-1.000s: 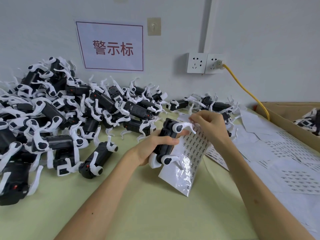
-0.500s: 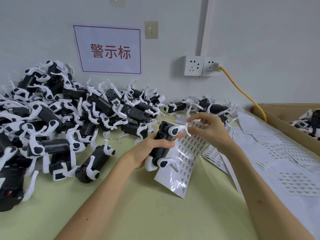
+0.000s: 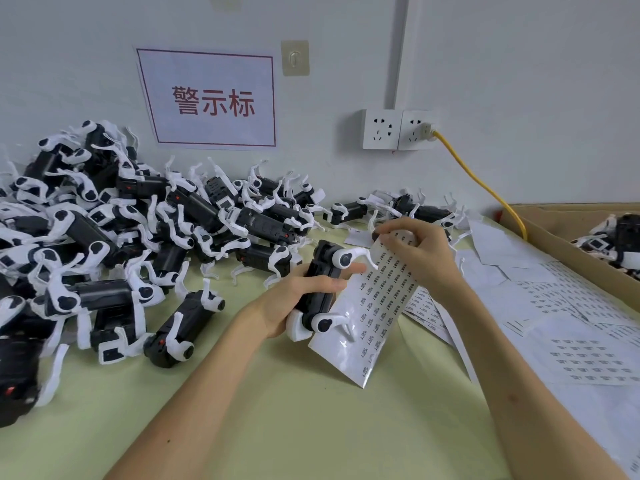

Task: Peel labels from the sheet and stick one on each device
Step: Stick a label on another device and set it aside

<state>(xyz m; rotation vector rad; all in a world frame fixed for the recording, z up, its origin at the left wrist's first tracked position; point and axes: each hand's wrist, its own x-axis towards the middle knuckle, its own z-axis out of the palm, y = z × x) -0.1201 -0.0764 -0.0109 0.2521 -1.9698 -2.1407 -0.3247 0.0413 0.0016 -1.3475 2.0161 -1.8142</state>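
Tabletop (image 3: 277, 417): left hand (image 3: 294, 301) round device (image 3: 323, 271)

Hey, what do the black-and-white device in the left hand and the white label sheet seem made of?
Black-and-white device: probably moulded plastic, matte black body, smooth white legs. White label sheet: likely glossy coated paper or film; it bends and glares near its lower end.

A pile of devices (image 3: 121, 237) fills the worktop's (image 3: 277, 410) left, against the wall. At centre the left hand (image 3: 287, 299) holds one device (image 3: 323, 258), with the sheet (image 3: 374, 306) just right of it (the right hand (image 3: 415, 258) pinches its top). Loose sheets (image 3: 571, 323) lie further right, before a box (image 3: 554, 240).
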